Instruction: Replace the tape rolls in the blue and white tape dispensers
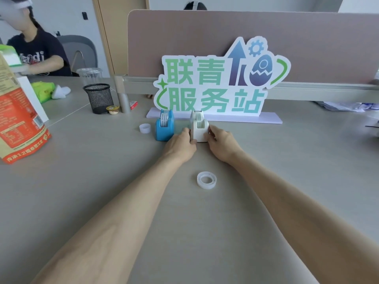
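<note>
The white dispenser [199, 128] stands upright on the grey table [287, 160], its long axis running from the person towards the sign [215, 78], low end nearest them and pale tape [198, 119] showing at the taller far end. Both hands grip it: the left hand [181, 144] curls round its left side, the right hand [220, 141] pinches its right side. The blue dispenser [164, 126] stands just beside the left hand, pointing the same way, with printed tape [164, 119] in it. The sign's base lies close behind both, so there is little room that way. Nearer the person the table is wide, with a clear loose roll [206, 179] lying flat between the forearms. A small white core [145, 128] stands left of the blue dispenser.
</note>
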A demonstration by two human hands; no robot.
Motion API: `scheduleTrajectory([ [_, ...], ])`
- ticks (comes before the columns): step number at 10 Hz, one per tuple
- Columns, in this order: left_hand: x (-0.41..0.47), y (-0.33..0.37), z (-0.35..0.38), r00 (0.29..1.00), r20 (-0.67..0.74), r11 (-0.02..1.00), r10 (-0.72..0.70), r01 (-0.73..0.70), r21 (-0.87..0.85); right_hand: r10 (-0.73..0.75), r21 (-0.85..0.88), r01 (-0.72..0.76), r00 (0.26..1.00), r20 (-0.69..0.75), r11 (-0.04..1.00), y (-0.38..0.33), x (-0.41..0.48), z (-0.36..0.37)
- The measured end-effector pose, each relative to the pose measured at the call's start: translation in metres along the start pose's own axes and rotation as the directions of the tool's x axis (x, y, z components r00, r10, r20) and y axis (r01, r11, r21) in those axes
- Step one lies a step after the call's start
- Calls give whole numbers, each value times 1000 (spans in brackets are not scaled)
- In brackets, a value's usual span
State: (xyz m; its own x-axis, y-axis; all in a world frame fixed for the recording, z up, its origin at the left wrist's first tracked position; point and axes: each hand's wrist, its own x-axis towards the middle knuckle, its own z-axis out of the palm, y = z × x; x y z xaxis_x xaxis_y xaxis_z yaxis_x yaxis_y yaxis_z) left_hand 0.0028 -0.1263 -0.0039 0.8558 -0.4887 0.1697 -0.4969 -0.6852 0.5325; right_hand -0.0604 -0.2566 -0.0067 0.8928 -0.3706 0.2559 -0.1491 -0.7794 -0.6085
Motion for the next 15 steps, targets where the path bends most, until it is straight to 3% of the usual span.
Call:
scheduleTrajectory([
  [1,-15,-10,-8,999,34,997,28,-30,68,-29,19,29,1000,3,999,-6,-35,-11],
  [3,-47,-38,-17,972,112,967,205,-219,131,-168,-20,172,975,142,985,-16,-118,-40],
  [5,-55,-35,-18,966,69,956,249,-256,144,-317,-61,330,935,160,942,-11,-117,-33],
  [7,-57,-35,-20,968,58,956,246,-252,148,-190,-148,177,978,-81,973,14,-73,-34],
  [9,-58,-33,-19,975,47,960,219,-224,170,112,-235,-135,988,-109,963,23,-11,-27],
  [11,-55,-33,-19,975,43,958,218,-222,180,166,-297,-183,983,-83,937,25,2,-20],
  [13,-57,-35,-20,975,69,964,210,-218,149,-47,-302,30,998,-52,953,13,-48,-15],
  [15,-76,-32,-13,959,-7,945,285,-280,167,-182,-292,168,983,-23,942,4,-115,-19],
])
